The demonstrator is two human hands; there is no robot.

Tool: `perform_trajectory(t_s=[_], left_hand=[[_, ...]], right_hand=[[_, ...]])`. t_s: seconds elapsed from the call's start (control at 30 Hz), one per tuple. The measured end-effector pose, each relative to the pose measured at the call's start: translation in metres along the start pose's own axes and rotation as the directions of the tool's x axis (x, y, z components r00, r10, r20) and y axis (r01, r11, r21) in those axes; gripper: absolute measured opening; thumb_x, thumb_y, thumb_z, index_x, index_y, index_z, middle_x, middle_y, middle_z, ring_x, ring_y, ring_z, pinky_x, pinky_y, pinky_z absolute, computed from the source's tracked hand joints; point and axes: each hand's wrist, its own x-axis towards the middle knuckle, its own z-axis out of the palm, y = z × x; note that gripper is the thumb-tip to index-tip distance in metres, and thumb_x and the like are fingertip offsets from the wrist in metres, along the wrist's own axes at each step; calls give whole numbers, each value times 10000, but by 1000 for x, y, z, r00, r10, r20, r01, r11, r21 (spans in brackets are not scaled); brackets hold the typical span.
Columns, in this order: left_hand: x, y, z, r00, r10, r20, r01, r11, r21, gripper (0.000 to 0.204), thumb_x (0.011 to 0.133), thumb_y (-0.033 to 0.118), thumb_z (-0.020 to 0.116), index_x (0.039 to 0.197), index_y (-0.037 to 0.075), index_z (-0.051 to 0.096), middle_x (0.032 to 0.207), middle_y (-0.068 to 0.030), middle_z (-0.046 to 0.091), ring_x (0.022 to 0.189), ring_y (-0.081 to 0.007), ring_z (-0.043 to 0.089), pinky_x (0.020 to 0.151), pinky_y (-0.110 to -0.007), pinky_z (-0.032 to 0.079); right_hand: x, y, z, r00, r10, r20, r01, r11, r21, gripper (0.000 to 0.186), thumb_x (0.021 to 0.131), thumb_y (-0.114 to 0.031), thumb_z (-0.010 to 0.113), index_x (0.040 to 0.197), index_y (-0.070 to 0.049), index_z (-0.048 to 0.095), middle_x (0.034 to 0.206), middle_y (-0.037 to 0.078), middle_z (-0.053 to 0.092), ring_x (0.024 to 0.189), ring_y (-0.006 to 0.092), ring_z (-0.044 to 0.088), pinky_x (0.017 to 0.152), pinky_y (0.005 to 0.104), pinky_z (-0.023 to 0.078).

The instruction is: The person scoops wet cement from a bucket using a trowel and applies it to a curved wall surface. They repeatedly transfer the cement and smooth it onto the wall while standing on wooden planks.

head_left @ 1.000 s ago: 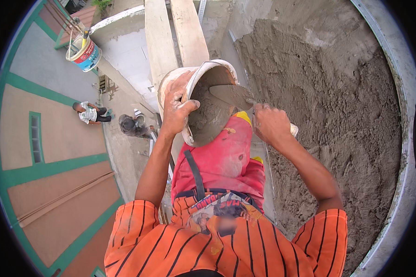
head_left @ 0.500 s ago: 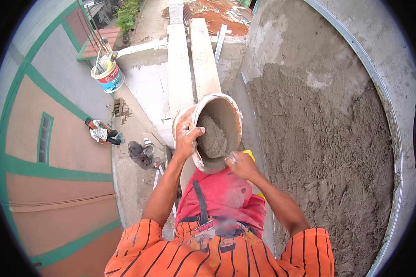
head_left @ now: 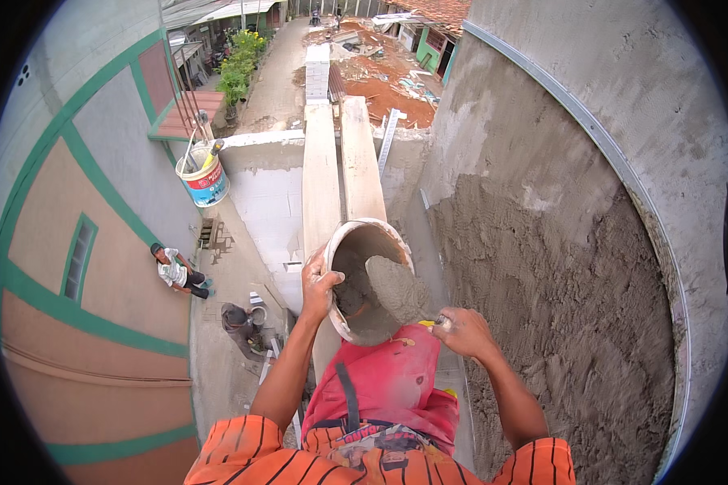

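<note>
My left hand (head_left: 319, 286) is closed on the left rim of a bucket (head_left: 406, 252) smeared with mortar, which leans with its mouth toward me. Grey wet mortar (head_left: 372, 325) lies inside it. In my right hand (head_left: 466, 333) is the handle of a trowel, its blade hidden under a heap of mortar (head_left: 398, 288) at the bucket's mouth. Right of my hands stands a wall (head_left: 558, 323) covered with rough wet plaster, with smoother grey areas above. Red cloth (head_left: 380, 376) covers my lap below the bucket.
Two wooden planks (head_left: 322, 178) run ahead, high above the ground. A metal strip (head_left: 615, 149) borders the plaster. A paint bucket (head_left: 205, 183) with tools stands at the left. Below, one person (head_left: 178, 271) is by the painted building and another (head_left: 241, 327) bends near a bucket.
My right hand has moved right and lifted the trowel, bringing up a load of mortar from inside the bucket. The view has tipped up, showing more of the street ahead.
</note>
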Motion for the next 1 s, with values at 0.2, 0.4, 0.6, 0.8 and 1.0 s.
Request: perform_trajectory(t_s=[0.2, 0.4, 0.6, 0.8, 1.0], left_hand=[[1, 3, 11, 999, -4, 45, 6, 1000, -30, 683, 641, 73, 532, 1307, -79, 538, 1184, -113, 619, 1074, -197, 574, 976, -282, 414], [-3, 0, 7, 999, 7, 33, -6, 999, -39, 525, 857, 179, 554, 1329, -45, 505, 1164, -100, 641, 994, -182, 626, 899, -297, 487], [-14, -32, -8, 995, -75, 65, 98, 863, -495, 555, 885, 223, 567, 1375, -10, 449, 1193, -93, 620, 1023, -188, 607, 931, -307, 472], [-1, 16, 35, 995, -20, 99, 16, 999, 46, 627, 652, 60, 499, 1261, -76, 557, 1111, -107, 635, 993, -195, 592, 901, -289, 448], [-11, 28, 7, 999, -43, 24, 45, 995, -91, 635, 658, 82, 495, 1268, -87, 541, 1119, -122, 635, 973, -201, 610, 903, -267, 450]], right_hand=[[-20, -25, -73, 983, -175, 59, 181, 977, -112, 309, 770, -301, 703, 935, -42, 675, 802, 214, 659, 772, 423, 626, 682, 478, 494], [-37, -89, -129, 893, -433, 123, 435, 900, 12, 279, 771, -233, 710, 941, -18, 659, 764, 195, 644, 741, 391, 634, 644, 452, 492], [-50, -110, -180, 786, -611, 89, 550, 758, 351, 279, 781, -202, 746, 965, -8, 667, 756, 111, 677, 690, 258, 664, 615, 353, 502], [-58, 13, -258, 981, 151, -119, -42, 774, 632, 195, 917, -212, 636, 935, -19, 660, 701, 29, 643, 544, 81, 599, 491, 236, 503], [-254, -20, -222, 400, 364, -841, -187, 931, 314, 347, 898, -393, 618, 904, -48, 658, 599, -9, 532, 488, 69, 508, 434, 226, 398]])
